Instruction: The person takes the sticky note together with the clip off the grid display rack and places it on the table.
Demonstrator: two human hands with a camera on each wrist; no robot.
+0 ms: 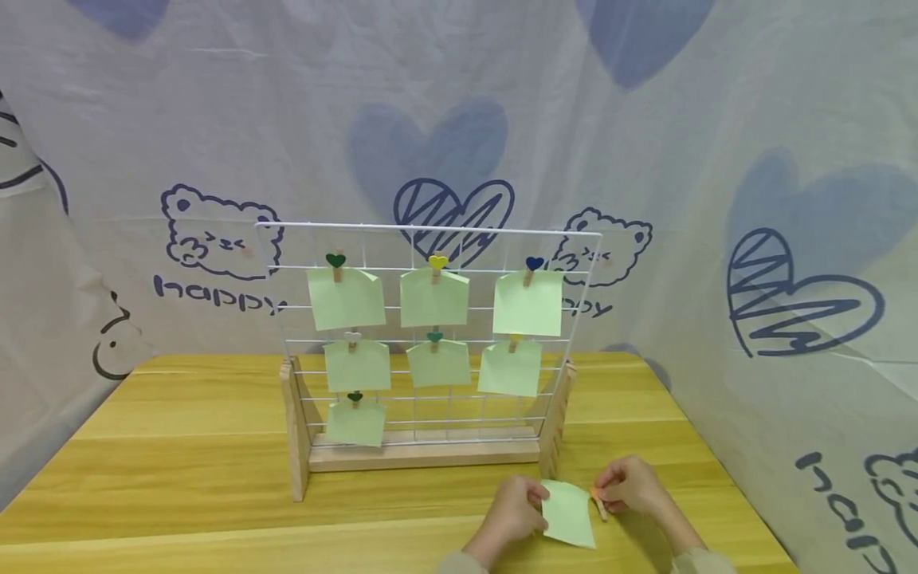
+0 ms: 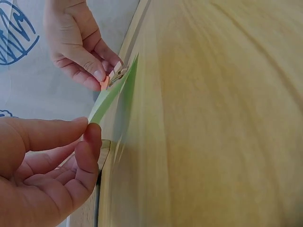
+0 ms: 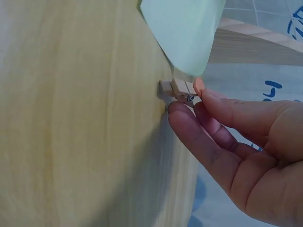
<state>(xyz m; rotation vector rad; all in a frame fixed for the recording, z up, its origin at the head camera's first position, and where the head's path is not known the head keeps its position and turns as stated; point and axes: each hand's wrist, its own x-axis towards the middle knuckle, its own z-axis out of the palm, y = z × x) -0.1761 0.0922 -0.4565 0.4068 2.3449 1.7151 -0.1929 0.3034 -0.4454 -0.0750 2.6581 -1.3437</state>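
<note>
Between thumb and fingertips, my left hand (image 1: pixel 513 510) pinches the left edge of a pale green paper note (image 1: pixel 569 514). In the left wrist view the note (image 2: pixel 108 101) is seen nearly edge-on, close over the table. My right hand (image 1: pixel 634 485) holds a small wooden clothespin (image 1: pixel 599 505) topped with an orange piece, just right of the note. The right wrist view shows the clothespin (image 3: pixel 179 89) low over the wood, its orange top under the thumb, and the note's corner close beside it.
A white wire grid (image 1: pixel 430 229) on a wooden stand (image 1: pixel 423 456) stands behind the hands. Several green notes (image 1: pixel 347 301) hang on it from clothespins with heart tops, in three rows. The wooden table (image 1: pixel 179 478) meets a printed curtain (image 1: pixel 301 119) at the back and right.
</note>
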